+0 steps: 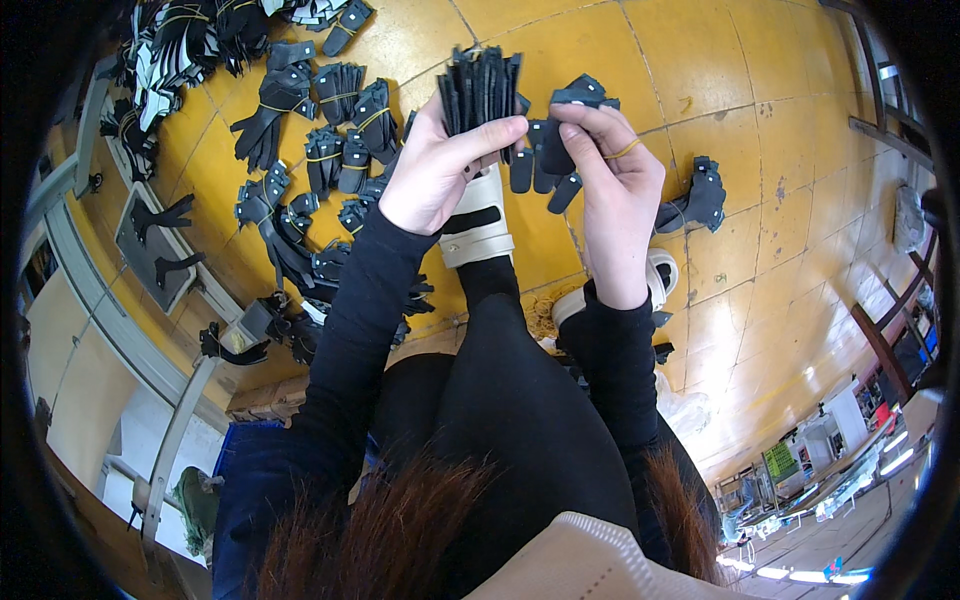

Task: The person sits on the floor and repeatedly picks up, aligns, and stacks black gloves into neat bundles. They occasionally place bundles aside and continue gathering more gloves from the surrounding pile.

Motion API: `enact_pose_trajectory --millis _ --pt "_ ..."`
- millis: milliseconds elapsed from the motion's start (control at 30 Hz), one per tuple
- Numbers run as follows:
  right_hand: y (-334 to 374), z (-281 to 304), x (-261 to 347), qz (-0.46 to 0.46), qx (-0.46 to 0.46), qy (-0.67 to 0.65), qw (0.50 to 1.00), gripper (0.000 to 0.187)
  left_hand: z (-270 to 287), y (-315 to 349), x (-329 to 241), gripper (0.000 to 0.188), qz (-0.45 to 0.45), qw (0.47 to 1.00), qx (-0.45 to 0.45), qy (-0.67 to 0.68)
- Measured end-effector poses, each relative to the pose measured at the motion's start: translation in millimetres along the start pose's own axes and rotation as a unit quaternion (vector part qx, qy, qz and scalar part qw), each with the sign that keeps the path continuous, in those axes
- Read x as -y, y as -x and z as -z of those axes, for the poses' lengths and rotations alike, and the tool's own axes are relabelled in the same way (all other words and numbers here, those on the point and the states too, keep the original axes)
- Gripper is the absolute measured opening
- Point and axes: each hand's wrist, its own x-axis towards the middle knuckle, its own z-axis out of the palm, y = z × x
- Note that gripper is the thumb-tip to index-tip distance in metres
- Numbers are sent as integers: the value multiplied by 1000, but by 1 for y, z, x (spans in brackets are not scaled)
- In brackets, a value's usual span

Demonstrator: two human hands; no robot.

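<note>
A person seated over a yellow tiled floor point(800, 220) holds dark pieces in both bare hands, seen from above. The left hand point(435, 168) grips a stack point(480, 90) of thin black strips, its thumb laid across the near part and its other fingers mostly hidden behind. The right hand point(615, 185), just beside it, pinches a dark flat piece point(554, 152) between thumb and fingertips; a yellow band point(622, 150) lies across its fingers. The stack is above the beige left shoe point(478, 245), near the top middle of the view, and the piece is just to its right.

For a good hold, the left thumb should probably press firmly and evenly, since strips this thin could slide out of line; their far ends already look a little uneven. The right pinch seems best kept light and close to the piece's edge, so it does not bend, with the band clear of the thumb.

The strips stand edge-on to the viewer, side by side. Their long axis runs up the view, away from the person, with the free ends pointing forward. The piece shows more of its flat face; its long axis runs roughly the same way, its visible rounded end toward the person. Banded bundles point(340, 88) of similar dark pieces lie on the floor to the left.
</note>
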Motion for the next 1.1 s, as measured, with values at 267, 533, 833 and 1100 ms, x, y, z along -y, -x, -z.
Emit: enact_pose_trajectory --millis 267,533,833,1100 --pt "0 3 3 -20 -10 14 1000 18 -16 10 -3 31 -4 995 13 103" --pt "-3 11 1 -60 -32 -84 994 21 -18 13 -6 24 25 991 -4 134" --pt "5 6 5 29 -61 61 996 17 -18 11 -1 30 23 988 -41 149" --pt "7 5 11 55 -56 97 992 17 -19 17 -9 29 23 995 -28 96"
